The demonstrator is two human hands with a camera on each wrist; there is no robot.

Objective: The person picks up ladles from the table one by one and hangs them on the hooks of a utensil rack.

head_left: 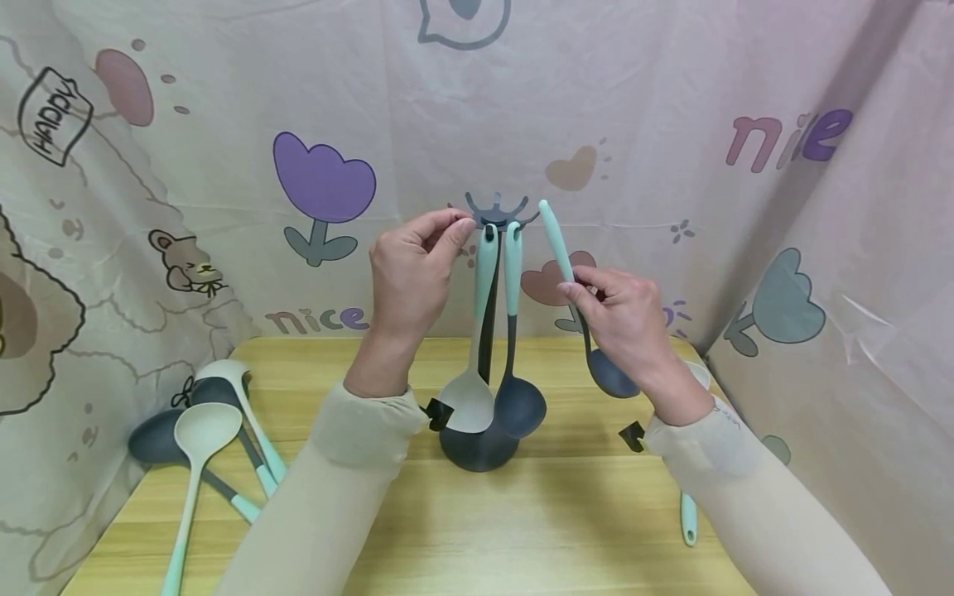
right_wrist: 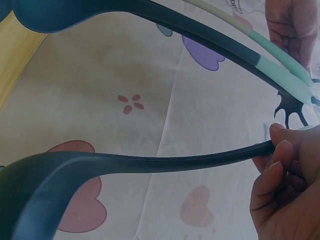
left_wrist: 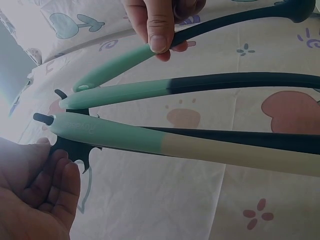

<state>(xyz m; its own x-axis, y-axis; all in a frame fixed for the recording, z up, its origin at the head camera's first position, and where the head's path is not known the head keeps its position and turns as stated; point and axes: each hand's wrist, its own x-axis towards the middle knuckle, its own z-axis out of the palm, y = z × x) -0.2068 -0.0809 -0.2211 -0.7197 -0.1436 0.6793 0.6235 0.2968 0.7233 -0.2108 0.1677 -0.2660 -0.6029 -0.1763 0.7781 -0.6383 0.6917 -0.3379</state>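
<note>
A dark utensil stand with a round base point(head_left: 479, 454) and a crown of hooks point(head_left: 498, 218) stands on the table. My left hand point(head_left: 413, 269) pinches the crown's left side between thumb and fingers. Two utensils hang from the hooks by mint handles: a cream spoon point(head_left: 471, 404) and a dark ladle point(head_left: 520, 407). To the right of the stand, my right hand point(head_left: 622, 319) pinches another dark ladle point(right_wrist: 195, 164) where its mint handle point(left_wrist: 112, 69) meets the dark shaft. This ladle tilts, handle end up close to the crown, bowl low and right.
Several cream and dark ladles and spoons point(head_left: 209, 429) with mint handles lie at the table's left side. Beneath my right forearm lies another utensil, its mint handle point(head_left: 689, 521) showing. A printed curtain point(head_left: 633, 74) hangs behind the wooden table point(head_left: 477, 530).
</note>
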